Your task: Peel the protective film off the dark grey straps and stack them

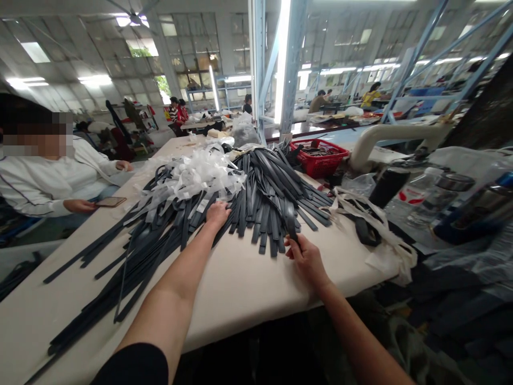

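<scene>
My right hand (308, 263) pinches the lower end of a dark grey strap (290, 216) between thumb and fingers, just over the table's near side. That strap arches down from a fanned heap of similar flat straps (260, 187). Farther left, my left hand (217, 214) rests at the gap between this heap and another spread of dark straps (160, 251). Its fingers look curled, but their tips are turned away from me, so what they grip is not visible. Crumpled strips of whitish translucent film (200, 174) lie over the left straps, right beyond my left hand.
The beige-covered table (240, 289) stretches away from me. A red plastic basket (323, 158) stands at the back right, near a cloth strip (372, 224) and a clear bottle (425, 187). At left, a seated person in white (52, 179) holds a phone (111, 202). A blue-grey post (276, 69) rises behind.
</scene>
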A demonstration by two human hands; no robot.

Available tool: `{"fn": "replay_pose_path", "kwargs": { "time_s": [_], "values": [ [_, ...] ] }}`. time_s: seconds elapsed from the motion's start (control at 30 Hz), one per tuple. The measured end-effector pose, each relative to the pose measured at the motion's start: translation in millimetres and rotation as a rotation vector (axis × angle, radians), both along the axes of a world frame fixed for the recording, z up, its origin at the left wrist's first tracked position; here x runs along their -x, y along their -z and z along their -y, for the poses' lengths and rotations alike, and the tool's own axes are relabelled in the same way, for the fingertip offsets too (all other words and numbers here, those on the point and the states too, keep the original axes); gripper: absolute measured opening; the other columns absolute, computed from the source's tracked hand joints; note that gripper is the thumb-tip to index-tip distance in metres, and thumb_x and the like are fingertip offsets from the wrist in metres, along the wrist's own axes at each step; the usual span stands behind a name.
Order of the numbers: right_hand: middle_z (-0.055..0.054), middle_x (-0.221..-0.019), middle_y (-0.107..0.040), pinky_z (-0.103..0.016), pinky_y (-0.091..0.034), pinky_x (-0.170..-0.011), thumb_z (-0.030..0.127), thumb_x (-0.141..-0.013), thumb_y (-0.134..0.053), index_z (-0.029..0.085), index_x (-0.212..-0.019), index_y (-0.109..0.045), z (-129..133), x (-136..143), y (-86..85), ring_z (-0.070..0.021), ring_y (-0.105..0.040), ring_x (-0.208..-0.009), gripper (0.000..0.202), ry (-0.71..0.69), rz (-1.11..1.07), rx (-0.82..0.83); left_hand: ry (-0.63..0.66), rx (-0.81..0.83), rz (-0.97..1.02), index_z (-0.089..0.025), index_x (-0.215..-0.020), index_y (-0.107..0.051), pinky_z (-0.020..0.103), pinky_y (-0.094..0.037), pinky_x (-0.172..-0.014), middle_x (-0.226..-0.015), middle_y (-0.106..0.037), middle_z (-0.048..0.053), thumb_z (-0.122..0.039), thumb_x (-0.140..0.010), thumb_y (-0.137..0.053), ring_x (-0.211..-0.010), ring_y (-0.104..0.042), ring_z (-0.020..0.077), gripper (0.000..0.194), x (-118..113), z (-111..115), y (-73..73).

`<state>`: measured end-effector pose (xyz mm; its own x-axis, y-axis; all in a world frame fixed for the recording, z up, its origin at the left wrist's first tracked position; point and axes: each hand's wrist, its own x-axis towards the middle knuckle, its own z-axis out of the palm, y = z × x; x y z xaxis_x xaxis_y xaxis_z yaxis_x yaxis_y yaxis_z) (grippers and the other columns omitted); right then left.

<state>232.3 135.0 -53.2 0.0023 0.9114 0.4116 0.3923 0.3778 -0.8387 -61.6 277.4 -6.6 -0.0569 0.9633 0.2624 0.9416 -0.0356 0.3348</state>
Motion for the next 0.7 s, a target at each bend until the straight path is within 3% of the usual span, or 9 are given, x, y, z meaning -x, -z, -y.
{"fn": "replay_pose_path", "kwargs": {
  "time_s": [0.1, 0.2, 0.33, 0.4, 0.47, 0.57, 0.7],
  "values": [
    [-0.005, -0.082, -0.070, -0.028, -0.056, -0.056, 0.042, -0.095, -0.047, 0.020, -0.105, -0.060, 1.8, 0.6, -5.4, -0.0155, -0.065, -0.056, 0.027, -0.007, -0.034, -0.011, -0.025, 0.009, 0.036, -0.020, -0.085, -0.077, 0.032, -0.047, -0.084, -0.099, -0.075, 0.011, -0.027, -0.083, -0.062, -0.096, -0.067, 0.0251, 0.017, 0.6, 2.2, 0.8],
    [-0.005, -0.083, -0.071, -0.031, -0.058, -0.065, 0.041, -0.092, -0.051, 0.021, -0.103, -0.062, 4.7, -0.3, -8.7, -0.0175, -0.068, -0.062, 0.026, -0.010, -0.073, -0.039, -0.008, -0.015, 0.098, -0.020, -0.079, -0.076, 0.030, -0.047, -0.075, -0.084, -0.077, 0.008, -0.029, -0.084, -0.061, -0.083, -0.069, 0.0221, 0.018, 4.7, 22.0, -3.2],
    [-0.008, -0.090, -0.071, -0.035, -0.057, -0.075, 0.046, -0.089, -0.057, 0.020, -0.101, -0.062, 11.2, -1.2, -9.3, -0.0214, -0.070, -0.077, 0.029, 0.014, -0.152, -0.050, 0.095, -0.117, 0.200, -0.021, -0.087, -0.075, 0.025, -0.049, -0.077, -0.090, -0.077, 0.003, -0.035, -0.088, -0.057, -0.083, -0.068, 0.0173, 0.023, 11.8, 78.6, -10.5],
    [-0.008, -0.088, -0.071, -0.035, -0.056, -0.072, 0.049, -0.087, -0.059, 0.019, -0.104, -0.060, 16.4, 0.6, -11.7, -0.0202, -0.069, -0.073, 0.034, -0.006, -0.189, -0.001, 0.136, -0.172, 0.242, -0.020, -0.091, -0.074, 0.025, -0.050, -0.080, -0.092, -0.077, 0.003, -0.038, -0.090, -0.055, -0.084, -0.069, 0.0168, 0.026, 15.4, 114.7, -11.5],
    [-0.005, -0.079, -0.069, -0.032, -0.055, -0.064, 0.053, -0.085, -0.062, 0.017, -0.106, -0.060, 23.8, 5.0, -17.5, -0.0174, -0.065, -0.062, 0.042, -0.107, -0.207, 0.110, 0.160, -0.207, 0.269, -0.021, -0.093, -0.073, 0.027, -0.051, -0.082, -0.093, -0.076, 0.003, -0.039, -0.091, -0.055, -0.086, -0.069, 0.0175, 0.027, 18.1, 150.8, -9.1],
    [-0.004, -0.069, -0.069, -0.026, -0.051, -0.051, 0.060, -0.085, -0.058, 0.014, -0.102, -0.066, 38.7, 16.8, -30.5, -0.0137, -0.061, -0.050, 0.049, -0.389, -0.201, 0.353, 0.235, -0.293, 0.296, -0.023, -0.095, -0.073, 0.030, -0.052, -0.088, -0.097, -0.077, 0.003, -0.037, -0.092, -0.055, -0.091, -0.070, 0.0186, 0.024, 18.6, 197.5, -0.5],
    [-0.005, -0.072, -0.072, -0.021, -0.048, -0.044, 0.064, -0.084, -0.059, 0.014, -0.094, -0.072, 57.1, 42.0, -42.9, -0.0087, -0.056, -0.043, 0.053, -0.667, -0.193, 0.616, 0.315, -0.456, 0.232, -0.025, -0.095, -0.074, 0.035, -0.052, -0.094, -0.102, -0.077, 0.005, -0.032, -0.093, -0.057, -0.097, -0.070, 0.0194, 0.018, 13.2, 238.0, 10.3]
  ]
}}
